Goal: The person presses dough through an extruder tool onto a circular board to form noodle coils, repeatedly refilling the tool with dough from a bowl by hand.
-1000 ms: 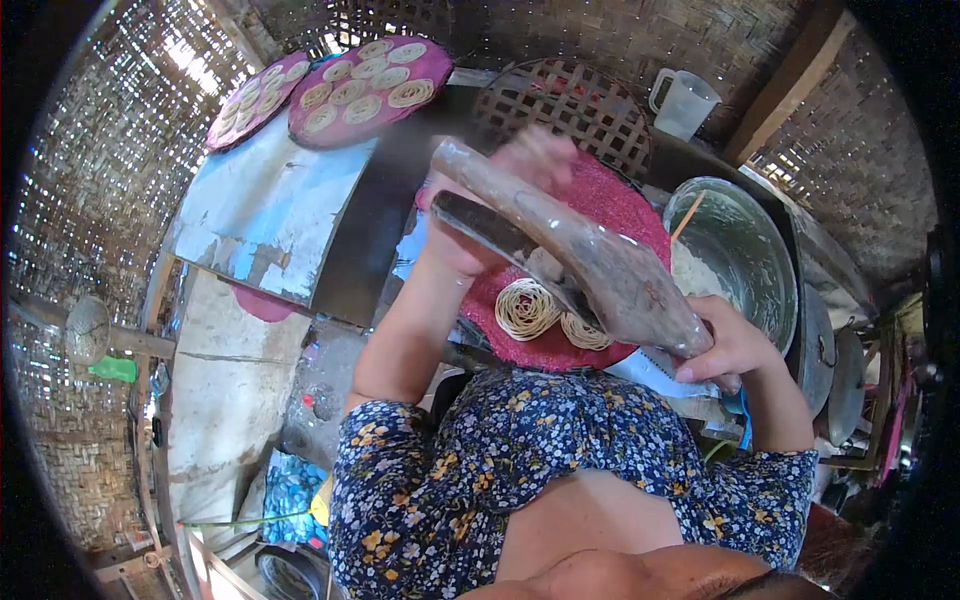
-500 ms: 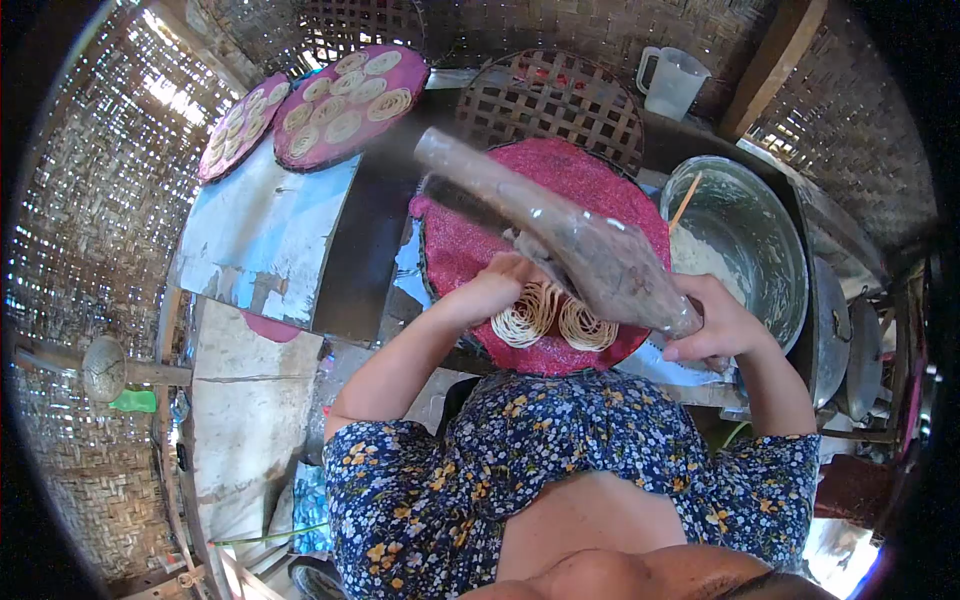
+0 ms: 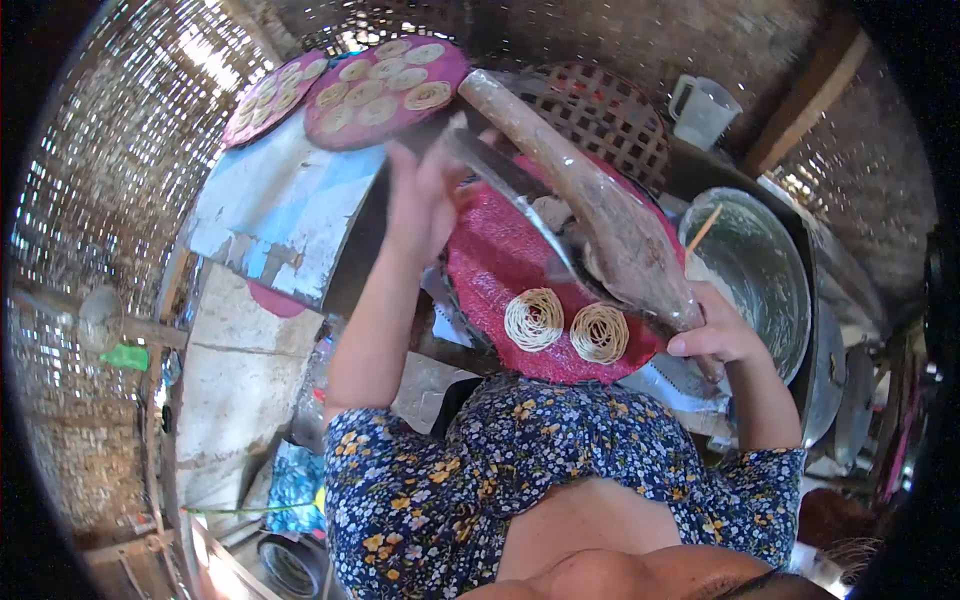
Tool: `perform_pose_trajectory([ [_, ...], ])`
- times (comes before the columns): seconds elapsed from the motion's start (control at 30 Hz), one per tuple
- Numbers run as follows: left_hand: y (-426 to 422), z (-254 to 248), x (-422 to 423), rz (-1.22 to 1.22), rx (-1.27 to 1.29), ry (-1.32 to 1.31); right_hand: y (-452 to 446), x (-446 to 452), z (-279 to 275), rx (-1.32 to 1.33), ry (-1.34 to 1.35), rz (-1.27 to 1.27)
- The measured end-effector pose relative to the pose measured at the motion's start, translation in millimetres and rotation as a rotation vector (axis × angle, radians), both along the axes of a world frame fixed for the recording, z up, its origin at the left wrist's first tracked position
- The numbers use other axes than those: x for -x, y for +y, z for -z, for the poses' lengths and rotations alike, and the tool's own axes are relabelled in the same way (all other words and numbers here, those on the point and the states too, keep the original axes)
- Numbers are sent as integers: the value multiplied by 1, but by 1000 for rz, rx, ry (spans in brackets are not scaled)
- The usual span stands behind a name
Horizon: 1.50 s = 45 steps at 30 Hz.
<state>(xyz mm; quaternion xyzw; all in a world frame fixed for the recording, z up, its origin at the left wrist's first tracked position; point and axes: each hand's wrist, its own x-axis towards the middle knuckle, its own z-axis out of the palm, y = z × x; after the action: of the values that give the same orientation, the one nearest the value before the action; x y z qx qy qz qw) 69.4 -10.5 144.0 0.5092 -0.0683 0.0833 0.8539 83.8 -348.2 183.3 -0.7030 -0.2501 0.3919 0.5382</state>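
Note:
A wooden press (image 3: 570, 170) with two long arms slants over the round pink tray (image 3: 490, 260). My right hand (image 3: 720, 325) is closed around its near end, at the tray's right. My left hand (image 3: 425, 205) is raised beside the far end of the press's lower arm. Its fingers are smeared by motion, so I cannot tell whether they touch the arm. On the near part of the tray lie two coiled rounds of pale strands, a left coil (image 3: 534, 320) and a right coil (image 3: 599, 333), side by side and apart.
Two more pink trays with several coils, a larger tray (image 3: 386, 90) and a smaller one (image 3: 275, 98), stand on a worn blue board (image 3: 290, 200) at the left. A large basin (image 3: 765, 270) holding a stick (image 3: 705, 228) is at the right. A plastic jug (image 3: 705, 112) stands behind.
My left hand has moved from the coils up and away to the press's far end. The right coil now shows whole. My right hand keeps its grip on the press.

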Motion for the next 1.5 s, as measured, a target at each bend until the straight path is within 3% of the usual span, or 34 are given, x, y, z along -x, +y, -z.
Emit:
perform_pose_trajectory([
  [0.03,-5,-32,0,228,448,-111,10,1,7,-60,85,-22],
  [0.13,21,-41,-20,470,676,-458,34,-12,8,-57,264,-215],
  [0.23,35,-34,-37,392,620,-599,56,-25,14,-75,280,-277],
  [0.47,64,25,-38,147,783,-500,91,-56,30,195,172,-343],
  [0.63,55,28,-14,-8,729,-488,88,-42,24,183,174,-354],
  [0.73,38,14,-7,-55,733,-515,75,-37,-10,261,107,-267],
  [0.9,57,-22,-5,40,673,-718,94,-31,-27,195,-155,-221],
  [1.0,63,-30,6,137,684,-740,94,-23,-12,177,-210,-238],
  [1.17,38,-18,17,55,682,-660,70,-15,-27,286,-97,-220],
  [1.4,52,-40,9,155,663,-793,87,-15,-41,208,-428,-176],
  [1.5,62,-43,19,164,652,-789,94,-11,-27,131,-375,-204],
])
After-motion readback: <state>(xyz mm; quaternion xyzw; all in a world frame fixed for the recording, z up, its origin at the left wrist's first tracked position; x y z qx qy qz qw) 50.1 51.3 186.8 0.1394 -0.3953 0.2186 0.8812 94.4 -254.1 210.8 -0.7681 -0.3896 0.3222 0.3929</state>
